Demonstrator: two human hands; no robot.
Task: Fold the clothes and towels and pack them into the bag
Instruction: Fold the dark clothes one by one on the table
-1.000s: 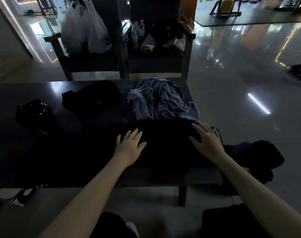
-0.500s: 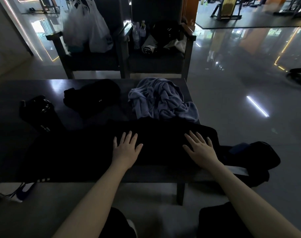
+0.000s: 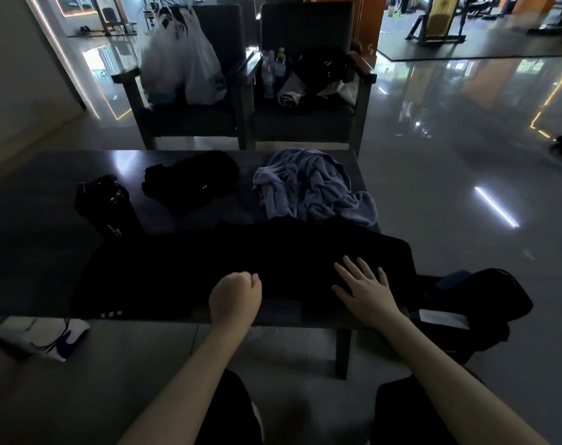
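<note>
A black garment (image 3: 183, 271) lies spread flat along the near side of the dark table (image 3: 32, 200). My left hand (image 3: 235, 297) is curled into a fist at the garment's near edge and appears to grip the cloth. My right hand (image 3: 364, 289) rests flat on the garment's right part with its fingers spread. Behind the garment sits a crumpled lavender towel (image 3: 311, 187). A bunched black piece of clothing (image 3: 189, 183) lies at the table's middle back. A black bag (image 3: 485, 300) sits low beside the table's right end.
A black bottle (image 3: 111, 205) stands on the table's left part. Two dark armchairs stand behind the table, one holding white plastic bags (image 3: 183, 59), the other water bottles and a dark bag (image 3: 324, 67). A white shoe (image 3: 48, 335) lies on the floor at left.
My left hand went from flat on the garment to a fist at its near edge. My right hand slid nearer and a little left, staying flat.
</note>
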